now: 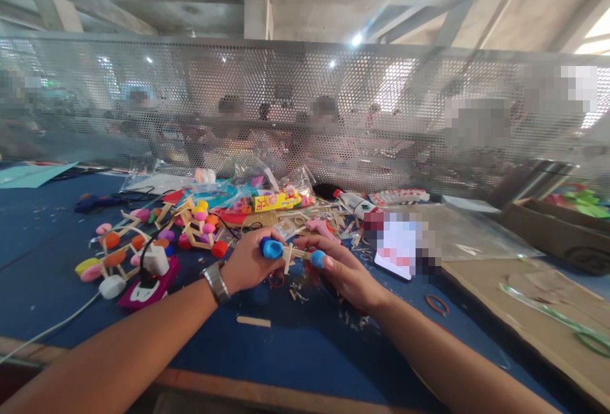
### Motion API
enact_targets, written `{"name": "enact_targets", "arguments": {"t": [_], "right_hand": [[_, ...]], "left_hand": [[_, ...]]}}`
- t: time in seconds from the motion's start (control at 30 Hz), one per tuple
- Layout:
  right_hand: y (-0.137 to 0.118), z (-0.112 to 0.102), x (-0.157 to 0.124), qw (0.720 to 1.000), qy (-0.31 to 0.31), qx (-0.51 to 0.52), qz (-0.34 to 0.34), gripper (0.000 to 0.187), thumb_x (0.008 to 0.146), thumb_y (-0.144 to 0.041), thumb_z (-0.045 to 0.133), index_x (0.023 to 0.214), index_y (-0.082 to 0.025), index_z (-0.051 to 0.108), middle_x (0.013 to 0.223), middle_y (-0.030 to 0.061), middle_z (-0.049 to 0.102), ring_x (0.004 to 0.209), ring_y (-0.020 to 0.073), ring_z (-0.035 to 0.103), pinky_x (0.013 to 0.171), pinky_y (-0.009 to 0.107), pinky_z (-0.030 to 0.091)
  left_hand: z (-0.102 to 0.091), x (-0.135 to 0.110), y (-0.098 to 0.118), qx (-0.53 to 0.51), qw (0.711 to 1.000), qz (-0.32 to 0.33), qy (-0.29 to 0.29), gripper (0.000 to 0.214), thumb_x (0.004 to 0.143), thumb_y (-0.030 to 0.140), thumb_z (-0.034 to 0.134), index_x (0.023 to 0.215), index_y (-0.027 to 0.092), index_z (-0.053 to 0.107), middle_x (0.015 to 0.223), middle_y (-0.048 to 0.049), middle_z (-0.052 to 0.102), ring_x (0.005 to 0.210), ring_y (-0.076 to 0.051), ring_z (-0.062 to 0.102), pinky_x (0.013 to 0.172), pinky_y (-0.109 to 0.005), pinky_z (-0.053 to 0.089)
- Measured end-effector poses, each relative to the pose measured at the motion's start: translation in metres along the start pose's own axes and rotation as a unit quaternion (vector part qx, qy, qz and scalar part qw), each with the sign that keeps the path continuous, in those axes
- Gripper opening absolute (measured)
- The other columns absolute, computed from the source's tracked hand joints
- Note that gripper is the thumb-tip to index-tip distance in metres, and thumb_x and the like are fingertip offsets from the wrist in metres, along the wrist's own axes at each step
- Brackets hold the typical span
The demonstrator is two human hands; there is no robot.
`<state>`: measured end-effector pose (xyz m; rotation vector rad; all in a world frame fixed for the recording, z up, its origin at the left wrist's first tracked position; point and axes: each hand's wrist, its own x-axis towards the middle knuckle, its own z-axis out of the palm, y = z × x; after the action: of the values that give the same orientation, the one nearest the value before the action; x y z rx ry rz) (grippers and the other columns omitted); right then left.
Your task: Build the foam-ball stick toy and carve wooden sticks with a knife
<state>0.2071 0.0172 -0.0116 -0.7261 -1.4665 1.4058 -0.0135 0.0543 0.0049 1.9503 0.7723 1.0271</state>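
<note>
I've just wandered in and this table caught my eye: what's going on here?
A person is holding a small wooden-stick piece with blue ends in both bare hands, above a blue table. The left hand holds it near one blue end, and the right hand has its fingers at the other. A loose flat stick lies in front, and stick pieces with colourful ends stand to the left.

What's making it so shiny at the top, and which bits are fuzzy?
In the head view, ceiling lights glare white, with a faint rainbow streak nearby; in the head view, things behind the perforated metal screen look hazy; in the head view, the left hand and right hand on the blue-ended stick piece look clearer, though a bit soft.
</note>
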Motion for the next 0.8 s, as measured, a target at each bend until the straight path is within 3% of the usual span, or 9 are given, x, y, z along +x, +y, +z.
{"name": "enact_targets", "arguments": {"t": [0.17, 0.33, 0.47, 0.63, 0.73, 0.8], "right_hand": [[-0.0021, 0.0007, -0.0005, 1.0, -0.014, -0.014, 0.004, 0.064, 0.069, -0.061, 0.092, 0.117, -0.023, 0.073, 0.089, -0.0009, 0.061, 0.068, 0.0117, 0.052, 0.059, 0.024, 0.046], [0.0008, -0.0002, -0.0008, 1.0, 0.001, 0.017, 0.006, 0.061, 0.082, -0.073, 0.075, 0.115, -0.022, 0.076, 0.091, 0.003, 0.064, 0.074, 0.0155, 0.058, 0.061, 0.026, 0.048], [0.001, -0.0001, 0.0001, 1.0, 0.006, 0.001, 0.024, 0.056, 0.081, -0.068, 0.078, 0.112, -0.022, 0.077, 0.094, 0.0033, 0.066, 0.071, 0.014, 0.057, 0.061, 0.026, 0.047], [-0.0006, 0.0009, -0.0002, 0.999, 0.004, 0.043, 0.025, 0.066, 0.076, -0.076, 0.076, 0.112, -0.02, 0.077, 0.094, 0.0044, 0.065, 0.07, 0.0159, 0.058, 0.057, 0.028, 0.05], [-0.0002, 0.0036, 0.0019, 0.995, 0.019, 0.081, 0.05, 0.07, 0.075, -0.083, 0.071, 0.105, -0.019, 0.076, 0.084, 0.0032, 0.064, 0.061, 0.0156, 0.058, 0.05, 0.029, 0.052], [-0.0001, 0.0058, 0.0043, 0.99, 0.044, 0.101, 0.09, 0.063, 0.081, -0.078, 0.069, 0.103, -0.019, 0.074, 0.077, 0.0026, 0.065, 0.053, 0.0151, 0.057, 0.045, 0.029, 0.051]], "left_hand": [[0.0002, 0.001, 0.0025, -0.005, 1.0, 0.006, 0.015, 0.027, 0.08, 0.038, 0.078, 0.073, 0.019, 0.06, 0.064, 0.0019, 0.065, 0.056, -0.014, 0.059, 0.055, -0.025, 0.047], [-0.0007, 0.0006, 0.0, -0.001, 1.0, 0.001, -0.002, 0.024, 0.078, 0.036, 0.079, 0.08, 0.019, 0.062, 0.066, 0.0016, 0.067, 0.053, -0.014, 0.06, 0.051, -0.024, 0.045], [-0.0005, -0.0001, -0.0015, 0.0, 1.0, -0.006, -0.006, 0.021, 0.077, 0.032, 0.078, 0.083, 0.019, 0.062, 0.065, 0.0021, 0.067, 0.052, -0.014, 0.061, 0.051, -0.023, 0.045], [0.001, 0.0002, -0.0014, -0.011, 1.0, -0.004, 0.003, 0.027, 0.078, 0.037, 0.081, 0.084, 0.019, 0.062, 0.066, 0.002, 0.066, 0.054, -0.014, 0.059, 0.054, -0.025, 0.047], [0.0017, 0.0003, -0.0011, -0.046, 0.999, -0.02, 0.004, 0.034, 0.078, 0.044, 0.083, 0.083, 0.019, 0.061, 0.064, 0.0031, 0.063, 0.053, -0.014, 0.059, 0.053, -0.025, 0.046], [0.0017, 0.0002, -0.0008, -0.058, 0.998, -0.033, 0.007, 0.037, 0.079, 0.048, 0.083, 0.082, 0.02, 0.059, 0.062, 0.0042, 0.061, 0.051, -0.014, 0.059, 0.052, -0.026, 0.047]]}}
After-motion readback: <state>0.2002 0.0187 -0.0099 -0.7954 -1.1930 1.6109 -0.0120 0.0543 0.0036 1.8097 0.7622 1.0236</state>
